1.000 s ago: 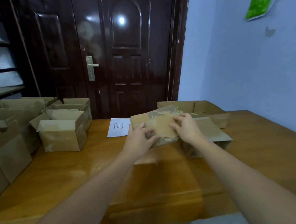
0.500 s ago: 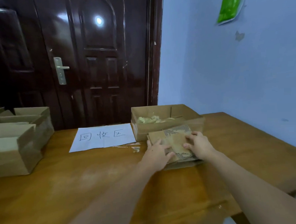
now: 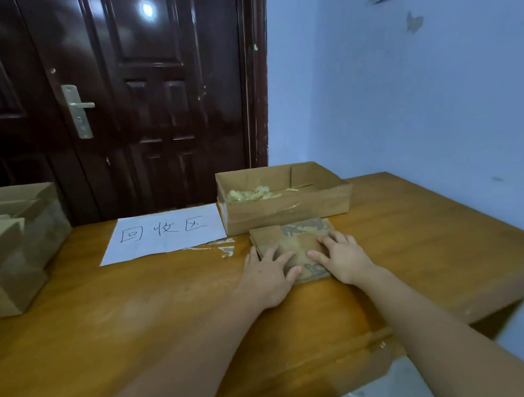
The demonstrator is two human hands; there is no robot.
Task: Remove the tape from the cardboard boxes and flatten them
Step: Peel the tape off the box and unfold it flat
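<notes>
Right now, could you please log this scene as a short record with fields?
surface: wooden table
left hand: fingers flat, pressing flattened cardboard box
right hand: fingers flat, pressing the same box
behind it: open tray box holding crumpled tape
paper sign: left of tray box
unflattened boxes: far left

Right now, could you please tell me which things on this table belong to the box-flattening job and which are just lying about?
Part of the job:
flattened cardboard stack, pressed by left hand and right hand
open tray box holding peeled tape
unflattened boxes at the left

Just lying about:
handwritten paper sign
white scraps on the wooden table
</notes>
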